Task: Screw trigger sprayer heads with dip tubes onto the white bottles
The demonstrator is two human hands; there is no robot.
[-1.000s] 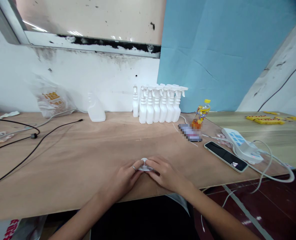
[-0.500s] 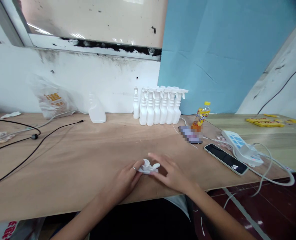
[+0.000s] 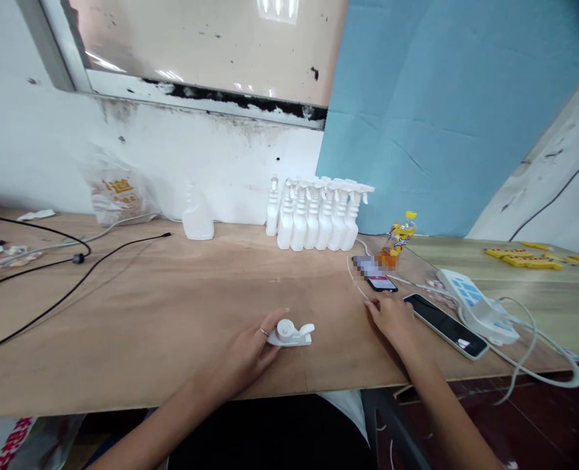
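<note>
My left hand (image 3: 251,346) is closed on a white trigger spray head (image 3: 293,333), gripping one end of it between thumb and fingers just above the table. The round collar and the trigger of the spray head face up. Off to the right, my right hand (image 3: 394,321) is closed, its thumb and fingertips pinching the near end of a thin white tube (image 3: 359,288). The tube runs away from my fingers along the left side of a dark phone (image 3: 381,283).
Several white spray bottles (image 3: 312,222) stand at the back, with a headless white bottle (image 3: 198,219) to their left. A drink bottle (image 3: 401,238), another phone (image 3: 446,326) and a power strip (image 3: 475,307) are on the right. A black cable (image 3: 91,277) crosses the left side.
My right hand has left the spray head and moved right to the thin tube, taking its near end. My left hand keeps hold of the spray head. The view has shifted slightly.
</note>
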